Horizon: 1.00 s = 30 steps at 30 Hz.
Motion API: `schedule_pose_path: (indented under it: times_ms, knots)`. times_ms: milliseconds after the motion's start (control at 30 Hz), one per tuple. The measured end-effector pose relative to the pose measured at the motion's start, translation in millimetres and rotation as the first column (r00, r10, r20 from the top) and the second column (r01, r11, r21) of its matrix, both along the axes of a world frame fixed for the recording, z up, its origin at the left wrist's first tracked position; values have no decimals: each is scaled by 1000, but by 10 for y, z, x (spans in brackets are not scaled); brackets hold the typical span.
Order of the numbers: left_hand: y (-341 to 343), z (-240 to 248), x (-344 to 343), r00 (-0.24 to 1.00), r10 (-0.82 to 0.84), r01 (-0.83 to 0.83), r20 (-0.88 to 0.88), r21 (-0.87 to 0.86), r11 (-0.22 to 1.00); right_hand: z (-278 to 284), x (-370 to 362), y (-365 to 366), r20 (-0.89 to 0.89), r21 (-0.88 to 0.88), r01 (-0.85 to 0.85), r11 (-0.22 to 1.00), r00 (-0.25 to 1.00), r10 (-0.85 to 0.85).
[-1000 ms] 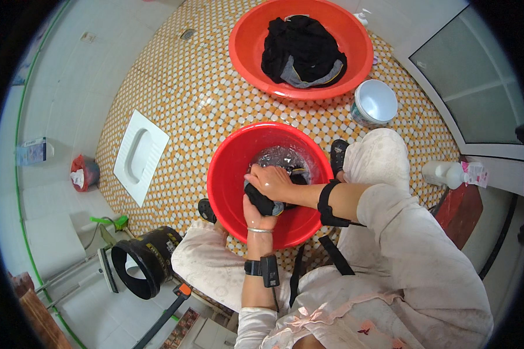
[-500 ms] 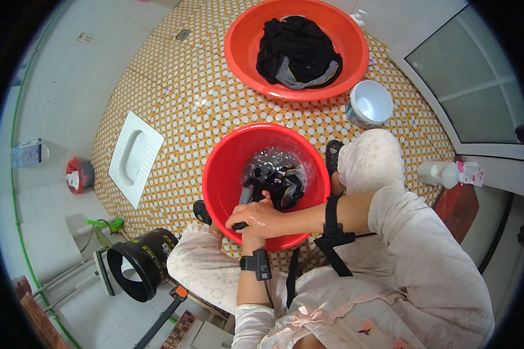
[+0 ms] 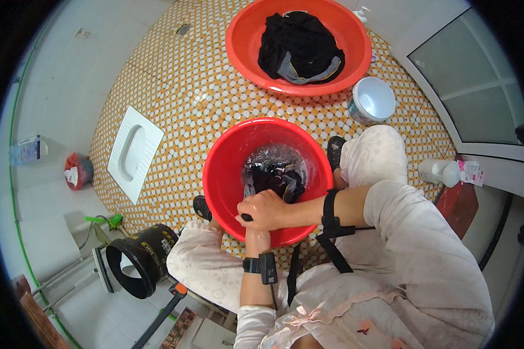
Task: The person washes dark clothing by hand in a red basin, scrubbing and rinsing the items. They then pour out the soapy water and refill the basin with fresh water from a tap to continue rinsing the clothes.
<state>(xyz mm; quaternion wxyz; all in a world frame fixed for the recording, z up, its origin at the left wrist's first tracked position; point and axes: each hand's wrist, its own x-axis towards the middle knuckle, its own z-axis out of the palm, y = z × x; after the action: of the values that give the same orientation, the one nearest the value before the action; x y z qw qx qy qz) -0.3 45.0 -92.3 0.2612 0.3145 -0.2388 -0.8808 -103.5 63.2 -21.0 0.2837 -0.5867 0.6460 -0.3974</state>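
The cloth point(image 3: 279, 181), black with grey parts, lies in the red basin point(image 3: 220, 174), partly submerged in sudsy water point(image 3: 268, 154) and extending toward the near wall. The right hand point(image 3: 265, 210) is clenched on the cloth above the near side of the basin; a black fold protrudes at its curled fingers. The left hand point(image 3: 257, 237) is positioned directly below the right hand and is mostly covered by it; whether it grips the cloth cannot be determined. Beyond the basin stands an orange-red tub point(image 3: 241, 55) containing a black and grey garment point(image 3: 301, 46). A white bucket point(image 3: 375, 100) stands just beside the tub, at its near right. A squat toilet point(image 3: 135, 154) is set in the tiled floor point(image 3: 186, 110), left of the basin.
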Motion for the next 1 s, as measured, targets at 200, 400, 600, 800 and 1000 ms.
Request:
schedule_pose_path:
  times_ms: [200,400,600,800,1000]
  knots:
    - [-131,294,-167,983,88,-153,159,455,877,-255,-417,-199,-156,369,138,919,984,-85]
    - [-74,491,-307,876,136,-88,462,-125,988,-277,-712,-223,679,648,-463,605,711,-184]
    - [394,412,-264,913,-200,143,356,179,973,-375,-734,-71,176,778,-67,625,978,-113]
    - [-46,202,-116,967,127,-222,219,495,840,-133,-545,92,193,139,-241,960,958,212]
    - [48,120,234,975,58,-73,217,62,995,139,-307,124,421,12,-335,942,856,299]
